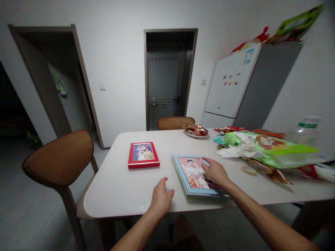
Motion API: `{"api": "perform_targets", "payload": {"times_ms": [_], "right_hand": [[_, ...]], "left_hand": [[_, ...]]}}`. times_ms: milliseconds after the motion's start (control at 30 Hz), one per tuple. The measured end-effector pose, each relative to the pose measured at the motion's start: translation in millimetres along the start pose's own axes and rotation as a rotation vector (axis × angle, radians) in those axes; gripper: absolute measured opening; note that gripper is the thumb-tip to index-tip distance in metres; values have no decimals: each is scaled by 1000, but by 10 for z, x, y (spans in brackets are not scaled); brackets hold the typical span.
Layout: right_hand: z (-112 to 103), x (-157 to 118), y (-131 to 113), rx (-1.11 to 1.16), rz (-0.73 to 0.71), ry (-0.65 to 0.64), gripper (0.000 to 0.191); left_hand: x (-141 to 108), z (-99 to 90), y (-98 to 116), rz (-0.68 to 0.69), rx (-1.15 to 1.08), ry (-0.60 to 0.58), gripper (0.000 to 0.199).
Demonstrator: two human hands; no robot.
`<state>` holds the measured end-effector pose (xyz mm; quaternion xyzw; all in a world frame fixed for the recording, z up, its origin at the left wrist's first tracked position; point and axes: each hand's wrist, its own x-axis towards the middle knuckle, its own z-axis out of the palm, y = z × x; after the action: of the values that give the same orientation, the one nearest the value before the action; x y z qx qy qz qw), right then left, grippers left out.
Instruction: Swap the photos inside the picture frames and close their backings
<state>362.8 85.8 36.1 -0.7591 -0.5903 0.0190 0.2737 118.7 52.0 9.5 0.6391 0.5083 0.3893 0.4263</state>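
A pile of blue-bordered picture frames (180, 174), its top one holding a photo, lies near the front edge of the white table (112, 191). My right hand (217, 173) is over the right side of this pile, fingers stretched across the top picture; part of the photo is hidden under it. To the pile's left, my left hand (161, 198) hovers by the table edge, thumb and fingers apart, holding nothing. Farther back on the left sits a small stack of red picture frames (143, 164), with a photo of people on top.
Green plastic packaging (272, 148), tissues and wrappers crowd the table's right side, with a tape roll (248, 170) and a clear jar (305, 130). A plate of snacks (196, 130) stands at the back. Brown chairs (60, 158) flank the table; a fridge (230, 83) stands behind.
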Motion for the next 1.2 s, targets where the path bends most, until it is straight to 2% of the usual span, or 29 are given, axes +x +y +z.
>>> {"api": "perform_targets", "payload": {"times_ms": [67,200,267,333,433,533,667,767,900,1000,1100,1200], "right_hand": [[149,-17,-382,7,-146,-22,42],[614,-43,-1194,26,-434,-133,38],[823,-18,-1515,14,-502,-146,38],[971,30,-1733,-6,-535,-141,37],[1079,88,-1875,-41,-556,-140,28],[1078,48,-1883,-67,-584,-157,18],[935,-244,-1848,-73,-682,-190,17],[763,-570,-1839,21,-719,-206,19],[513,-884,-1874,419,-618,-301,27],[318,-949,-1901,802,-403,-378,47],[119,-955,-1874,1124,-115,-422,58],[-31,-990,-1781,1334,54,-500,62]], "left_hand": [[63,-191,-80,-30,-34,56,46],[177,-514,-195,-102,-145,159,41],[210,-622,-228,-134,-212,199,39],[227,-696,-257,-165,-284,233,36],[238,-756,-310,-223,-405,281,34],[243,-781,-355,-275,-551,330,31],[212,-787,-331,-277,-748,393,19],[120,-782,-244,-182,-842,464,13],[-123,-808,-83,-27,-843,549,23],[-373,-854,52,116,-569,554,28],[-629,-870,162,281,-172,445,32],[-823,-830,193,547,171,254,38]]}}
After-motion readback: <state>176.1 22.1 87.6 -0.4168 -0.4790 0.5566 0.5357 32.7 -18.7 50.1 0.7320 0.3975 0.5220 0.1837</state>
